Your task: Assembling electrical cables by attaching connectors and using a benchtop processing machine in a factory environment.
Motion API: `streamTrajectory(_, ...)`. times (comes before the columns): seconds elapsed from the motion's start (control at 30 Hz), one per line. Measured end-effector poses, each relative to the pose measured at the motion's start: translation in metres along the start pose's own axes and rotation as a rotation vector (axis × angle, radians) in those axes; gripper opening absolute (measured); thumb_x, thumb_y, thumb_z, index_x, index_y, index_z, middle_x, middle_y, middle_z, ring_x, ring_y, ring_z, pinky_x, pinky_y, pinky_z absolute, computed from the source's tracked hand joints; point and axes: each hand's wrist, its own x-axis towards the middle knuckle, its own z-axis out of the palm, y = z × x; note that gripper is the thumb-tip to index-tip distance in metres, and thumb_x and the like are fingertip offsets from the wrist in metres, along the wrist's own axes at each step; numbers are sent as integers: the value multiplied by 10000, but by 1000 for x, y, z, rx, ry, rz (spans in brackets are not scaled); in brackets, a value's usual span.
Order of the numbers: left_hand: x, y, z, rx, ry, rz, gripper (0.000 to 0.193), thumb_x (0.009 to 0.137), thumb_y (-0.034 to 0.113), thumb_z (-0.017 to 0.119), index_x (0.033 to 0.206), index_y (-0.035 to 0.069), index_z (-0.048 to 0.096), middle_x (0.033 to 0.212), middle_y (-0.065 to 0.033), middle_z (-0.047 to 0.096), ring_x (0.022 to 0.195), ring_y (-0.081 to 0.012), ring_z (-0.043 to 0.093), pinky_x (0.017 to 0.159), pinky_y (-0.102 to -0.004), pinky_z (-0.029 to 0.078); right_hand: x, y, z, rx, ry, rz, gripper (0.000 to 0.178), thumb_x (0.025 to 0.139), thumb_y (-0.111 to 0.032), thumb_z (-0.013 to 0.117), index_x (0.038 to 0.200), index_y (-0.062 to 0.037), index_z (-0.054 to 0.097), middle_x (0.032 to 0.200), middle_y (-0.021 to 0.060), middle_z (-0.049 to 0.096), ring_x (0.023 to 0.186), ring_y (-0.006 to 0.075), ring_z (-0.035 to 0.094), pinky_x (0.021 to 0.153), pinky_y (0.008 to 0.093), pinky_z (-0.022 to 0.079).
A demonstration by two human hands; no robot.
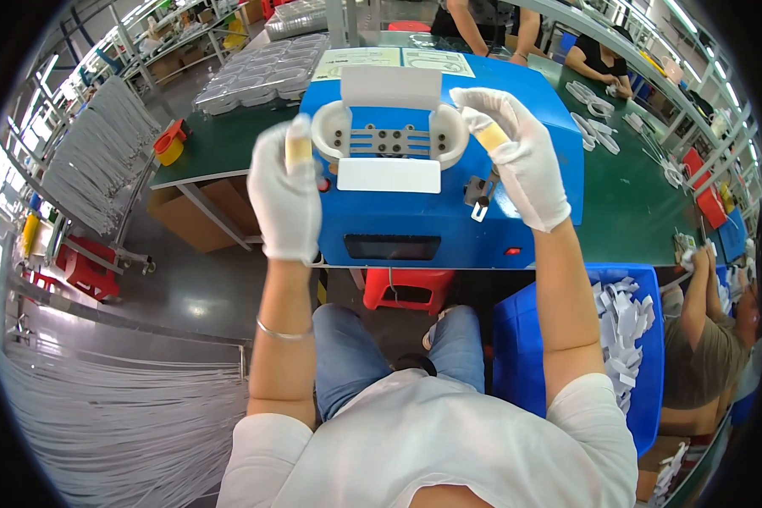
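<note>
A white fixture [389,140] with rounded ends and a bolted metal centre sits on top of a blue machine [483,216]. White rectangular flaps stand at its far side [391,88] and near side [389,175]. Both my hands wear white gloves with yellow tape around a digit. My left hand [285,190] is beside the fixture's left end, thumb against the fingers; its tip is slightly blurred and anything pinched there is hidden. At the right end, my right hand [523,152] curves with finger and thumb apart, nothing visible between them.
A small metal clamp [477,193] sits under my right hand. Right of my legs stands a blue bin [516,339] of white pieces. Clear trays [262,72] and a tape roll [170,144] lie on the left table. White strips hang on racks [102,152]. Other people work beyond and at right.
</note>
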Motion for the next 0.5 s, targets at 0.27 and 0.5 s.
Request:
streamTrajectory(0.27, -38, -36, 8, -923, -460, -625, 448, 878, 176, 587, 1197, -113, 462, 1112, -248, 575, 888, -314, 667, 759, -393, 582, 46, -14, 26, -214, -149, -133, 202, 901, -166, 619, 1001, 8, 594, 890, 5, 599, 831, 80, 523, 769, 212, 429)
streamTrajectory(0.5, -40, -24, -5, -709, -504, -795, 270, 871, 173, 613, 1014, -55, 596, 930, -161, 647, 713, -255, 660, 652, -374, 579, 42, -19, 25, -439, -108, -136, 191, 906, -184, 588, 944, 2, 611, 865, 32, 592, 802, 112, 536, 734, 263, 435)
